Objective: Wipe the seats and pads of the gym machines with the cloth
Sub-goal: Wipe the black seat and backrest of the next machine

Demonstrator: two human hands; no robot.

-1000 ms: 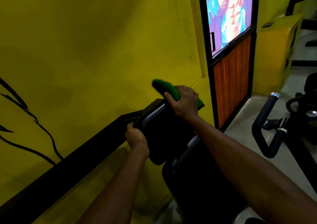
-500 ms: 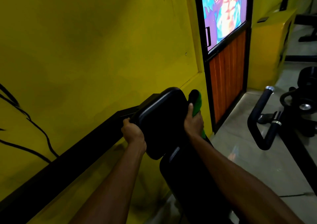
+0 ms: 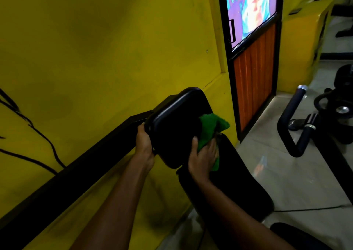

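The right hand point(image 3: 203, 159) has carried the green cloth point(image 3: 211, 127) round the upper pad point(image 3: 175, 119); a second ago it lay over the pad's top edge, half a second ago it was on the right edge, and now it is bunched against the lower right corner, just where this pad meets the long lower pad point(image 3: 235, 182) beneath it; the thumb and fingers are curled round the cloth, grasping it and pressing it to the vinyl, with a loose fold sticking up above the knuckles; the left hand point(image 3: 144, 144) is in the same place as before, clenched round the pad's left edge and steadying it, which looks needed since the pad's tilt differs between the pictures; it now shows more of its broad face to the camera

For the task, this suggests the rim of the upper pad is largely covered along the top and right side; its broad face and left edge, under the left hand, appear still to do, and the lower pad looks the likely next surface, as the cloth already touches its upper end

Behind the pad a black rail point(image 3: 76, 175) runs along the yellow wall point(image 3: 114, 49); a door point(image 3: 252, 81) stands to the right, and a black handlebar point(image 3: 292, 123) of another machine stands well apart on the floor
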